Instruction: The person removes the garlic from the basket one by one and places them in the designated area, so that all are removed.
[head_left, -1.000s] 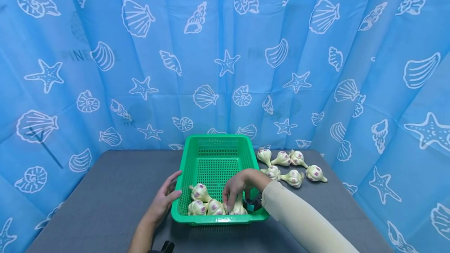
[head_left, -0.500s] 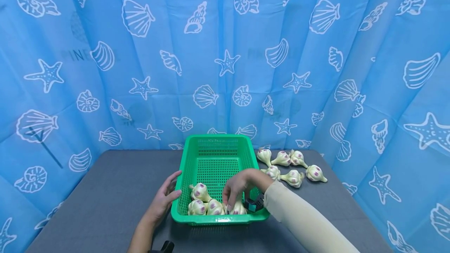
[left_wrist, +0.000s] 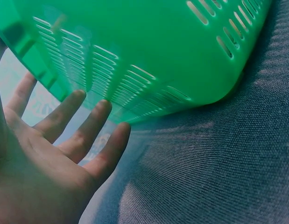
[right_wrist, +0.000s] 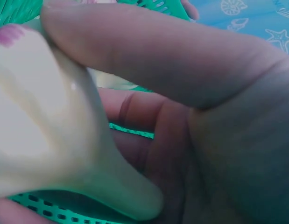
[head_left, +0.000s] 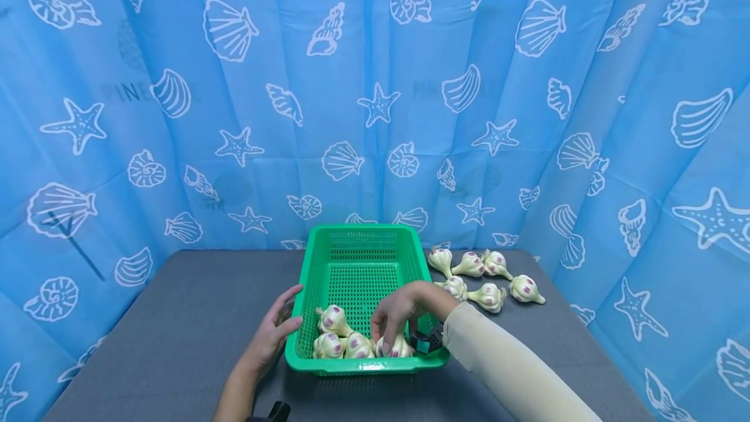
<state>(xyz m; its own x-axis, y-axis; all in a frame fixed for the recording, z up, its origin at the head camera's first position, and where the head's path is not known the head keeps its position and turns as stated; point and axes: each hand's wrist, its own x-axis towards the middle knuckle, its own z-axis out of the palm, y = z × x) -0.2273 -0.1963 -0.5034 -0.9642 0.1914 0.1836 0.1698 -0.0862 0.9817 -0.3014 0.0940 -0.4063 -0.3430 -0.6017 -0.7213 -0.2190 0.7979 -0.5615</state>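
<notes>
1 garlic bulb [head_left: 401, 347] is tipping lower in the pinching right hand [head_left: 397, 311], apparently settling beside 3 others [head_left: 358, 346] inside the green basket [head_left: 363, 366]; the left hand [head_left: 274, 331] is resting, fingers spread, at its side.

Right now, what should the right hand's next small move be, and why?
Probably loosen the right hand and lift it clear: the rounded, cream-and-purple garlic bulb it holds is already low inside the green, slotted plastic basket, beside three similar bulbs.

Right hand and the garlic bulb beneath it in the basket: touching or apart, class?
Touching. The right wrist view shows it: fingers of the right hand lie directly against the garlic bulb, without a gap.
</notes>
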